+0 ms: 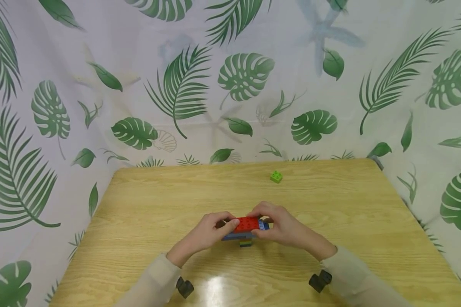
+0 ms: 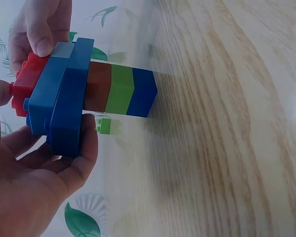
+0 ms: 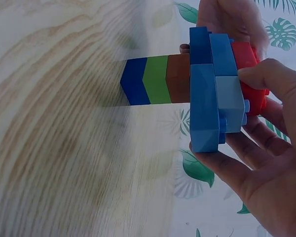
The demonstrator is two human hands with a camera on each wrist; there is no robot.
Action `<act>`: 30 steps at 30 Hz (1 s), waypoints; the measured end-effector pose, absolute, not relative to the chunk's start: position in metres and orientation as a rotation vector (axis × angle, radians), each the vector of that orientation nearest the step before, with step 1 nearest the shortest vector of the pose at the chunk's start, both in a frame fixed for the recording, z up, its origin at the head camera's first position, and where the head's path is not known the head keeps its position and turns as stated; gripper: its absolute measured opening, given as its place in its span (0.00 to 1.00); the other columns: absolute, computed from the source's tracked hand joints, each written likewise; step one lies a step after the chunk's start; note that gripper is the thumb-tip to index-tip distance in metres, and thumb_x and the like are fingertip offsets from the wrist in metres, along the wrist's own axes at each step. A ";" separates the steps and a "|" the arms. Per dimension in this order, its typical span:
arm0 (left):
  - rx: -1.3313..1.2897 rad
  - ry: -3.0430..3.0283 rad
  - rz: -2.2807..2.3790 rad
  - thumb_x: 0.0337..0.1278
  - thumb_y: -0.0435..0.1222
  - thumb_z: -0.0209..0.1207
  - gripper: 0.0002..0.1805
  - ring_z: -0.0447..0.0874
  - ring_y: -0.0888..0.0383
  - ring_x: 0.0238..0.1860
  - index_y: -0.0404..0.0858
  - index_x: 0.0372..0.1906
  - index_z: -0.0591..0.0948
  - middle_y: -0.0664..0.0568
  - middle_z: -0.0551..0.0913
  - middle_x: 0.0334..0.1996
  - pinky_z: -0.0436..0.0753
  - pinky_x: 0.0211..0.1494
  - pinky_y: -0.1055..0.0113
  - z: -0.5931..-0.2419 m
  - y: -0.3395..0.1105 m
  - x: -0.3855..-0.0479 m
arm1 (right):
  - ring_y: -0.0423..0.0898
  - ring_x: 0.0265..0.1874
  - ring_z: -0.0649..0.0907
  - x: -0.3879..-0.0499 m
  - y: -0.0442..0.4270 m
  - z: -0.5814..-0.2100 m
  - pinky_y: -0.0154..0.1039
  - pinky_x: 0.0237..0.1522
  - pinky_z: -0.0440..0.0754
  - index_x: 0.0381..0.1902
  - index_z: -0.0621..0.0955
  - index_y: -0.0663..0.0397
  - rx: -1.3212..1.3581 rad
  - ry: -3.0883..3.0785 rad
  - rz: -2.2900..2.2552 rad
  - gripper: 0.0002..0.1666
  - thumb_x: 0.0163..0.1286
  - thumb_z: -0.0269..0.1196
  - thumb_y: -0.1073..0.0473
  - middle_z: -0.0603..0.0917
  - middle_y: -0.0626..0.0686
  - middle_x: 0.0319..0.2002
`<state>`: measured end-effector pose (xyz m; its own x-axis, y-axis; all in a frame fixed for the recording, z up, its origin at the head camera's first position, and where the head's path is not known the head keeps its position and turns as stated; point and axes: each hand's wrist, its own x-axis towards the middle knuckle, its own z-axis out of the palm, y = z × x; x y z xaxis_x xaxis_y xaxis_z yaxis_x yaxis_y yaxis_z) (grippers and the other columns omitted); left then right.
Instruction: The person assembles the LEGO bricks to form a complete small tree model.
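Note:
A built stack of toy bricks stands upright on the table between the two hands. Its narrow column has a dark blue brick [image 3: 134, 81] at the bottom, then a green brick [image 3: 156, 80] and a brown brick [image 3: 178, 79]. Wider layers of blue bricks [image 2: 69, 98] jut out over it, one of them lighter blue [image 3: 229, 101], with a red brick [image 1: 247, 224] on top. My left hand [image 1: 205, 232] grips the left end, thumb at the red brick and fingers beneath the blue layer. On the right end, my right hand [image 1: 286, 226] holds the upper layers between thumb and fingers.
A loose light green brick [image 1: 276, 176] lies near the back edge of the wooden table [image 1: 169, 192]. Behind the table hangs a white cloth [image 1: 199, 145] printed with green leaves.

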<state>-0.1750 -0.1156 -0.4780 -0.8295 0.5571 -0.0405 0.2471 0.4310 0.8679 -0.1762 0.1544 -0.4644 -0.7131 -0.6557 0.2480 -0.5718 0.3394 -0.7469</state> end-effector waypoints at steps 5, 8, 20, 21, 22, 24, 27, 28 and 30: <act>0.723 2.372 1.355 0.81 0.51 0.53 0.19 0.80 0.63 0.30 0.44 0.53 0.87 0.54 0.88 0.39 0.78 0.32 0.68 -0.481 -0.117 -0.176 | 0.52 0.50 0.86 -0.177 0.156 -0.464 0.50 0.46 0.90 0.56 0.84 0.55 -1.126 2.480 -1.310 0.16 0.72 0.70 0.62 0.85 0.55 0.50; 0.736 2.372 1.342 0.82 0.51 0.53 0.19 0.79 0.64 0.29 0.43 0.53 0.87 0.54 0.88 0.37 0.78 0.32 0.68 -0.482 -0.118 -0.176 | 0.51 0.50 0.87 -0.176 0.156 -0.465 0.50 0.47 0.90 0.57 0.84 0.56 -1.141 2.483 -1.304 0.17 0.72 0.71 0.61 0.86 0.55 0.51; 0.797 2.431 1.252 0.83 0.50 0.50 0.19 0.73 0.66 0.26 0.43 0.52 0.86 0.57 0.83 0.30 0.74 0.30 0.70 -0.479 -0.117 -0.176 | 0.38 0.39 0.81 -0.169 0.155 -0.471 0.38 0.41 0.84 0.60 0.84 0.54 -1.245 2.601 -1.286 0.21 0.71 0.72 0.61 0.88 0.48 0.48; 0.810 2.449 1.239 0.84 0.50 0.49 0.19 0.72 0.66 0.25 0.44 0.52 0.86 0.58 0.81 0.29 0.74 0.30 0.71 -0.479 -0.117 -0.176 | 0.38 0.38 0.81 -0.169 0.154 -0.471 0.38 0.41 0.84 0.60 0.84 0.54 -1.250 2.607 -1.283 0.21 0.71 0.72 0.61 0.88 0.48 0.47; 0.825 2.470 1.226 0.84 0.50 0.49 0.19 0.72 0.66 0.25 0.45 0.52 0.86 0.58 0.80 0.28 0.73 0.30 0.71 -0.478 -0.117 -0.176 | 0.39 0.38 0.81 -0.170 0.153 -0.471 0.39 0.40 0.83 0.60 0.84 0.55 -1.253 2.611 -1.280 0.21 0.71 0.72 0.61 0.88 0.48 0.48; 0.851 2.500 1.213 0.85 0.50 0.48 0.19 0.73 0.65 0.26 0.45 0.54 0.85 0.58 0.81 0.29 0.73 0.30 0.70 -0.478 -0.116 -0.176 | 0.39 0.40 0.82 -0.170 0.153 -0.470 0.39 0.42 0.84 0.60 0.84 0.55 -1.251 2.615 -1.266 0.21 0.71 0.72 0.61 0.88 0.49 0.48; 0.870 2.508 1.213 0.82 0.52 0.52 0.19 0.77 0.66 0.30 0.46 0.58 0.84 0.58 0.85 0.35 0.76 0.33 0.70 -0.479 -0.114 -0.175 | 0.39 0.43 0.83 -0.171 0.153 -0.468 0.39 0.45 0.85 0.59 0.83 0.56 -1.229 2.612 -1.242 0.21 0.70 0.73 0.62 0.88 0.49 0.50; 0.875 2.508 1.212 0.80 0.53 0.55 0.19 0.78 0.66 0.31 0.46 0.59 0.84 0.58 0.86 0.37 0.78 0.34 0.71 -0.479 -0.113 -0.175 | 0.40 0.44 0.83 -0.171 0.153 -0.467 0.39 0.47 0.85 0.59 0.83 0.56 -1.220 2.612 -1.232 0.21 0.70 0.73 0.62 0.88 0.50 0.50; 0.889 2.501 1.221 0.75 0.53 0.61 0.20 0.80 0.66 0.33 0.46 0.60 0.83 0.57 0.88 0.41 0.80 0.35 0.71 -0.481 -0.112 -0.174 | 0.40 0.45 0.84 -0.171 0.154 -0.465 0.39 0.48 0.86 0.59 0.84 0.56 -1.204 2.610 -1.209 0.22 0.69 0.73 0.62 0.88 0.50 0.50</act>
<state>-0.1739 -0.1118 -0.4810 -0.7930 0.6059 0.0641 0.4233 0.4722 0.7732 -0.1711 0.1538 -0.4651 -0.7015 -0.6554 0.2799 -0.6374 0.4014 -0.6577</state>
